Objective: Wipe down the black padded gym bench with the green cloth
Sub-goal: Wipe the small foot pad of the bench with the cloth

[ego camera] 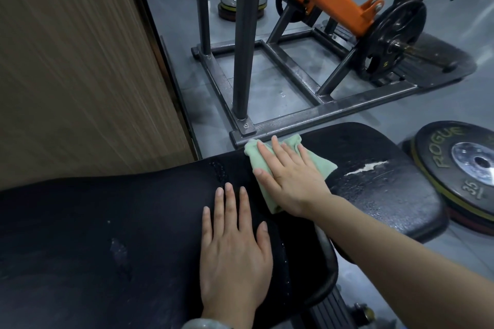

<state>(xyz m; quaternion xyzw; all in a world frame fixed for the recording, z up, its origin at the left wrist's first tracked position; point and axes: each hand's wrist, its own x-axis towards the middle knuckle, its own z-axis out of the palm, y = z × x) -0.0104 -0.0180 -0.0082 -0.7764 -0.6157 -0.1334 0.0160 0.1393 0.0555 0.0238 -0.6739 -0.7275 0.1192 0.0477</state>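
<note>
The black padded bench [107, 235] runs across the lower part of the view, with a long back pad at left and a worn seat pad [379, 189] at right that has a white tear in its cover. My right hand [291, 176] lies flat with fingers spread on the light green cloth [324, 165], pressing it onto the pad near the gap between the two pads. My left hand [235, 251] rests flat and open on the back pad just beside it, holding nothing.
A dark steel machine frame [280, 125] with an orange arm [339, 2] and a loaded weight plate [393, 40] stands just beyond the bench. Stacked plates [459, 168] lie on the floor at right. A wood-grain panel [80, 61] fills the left.
</note>
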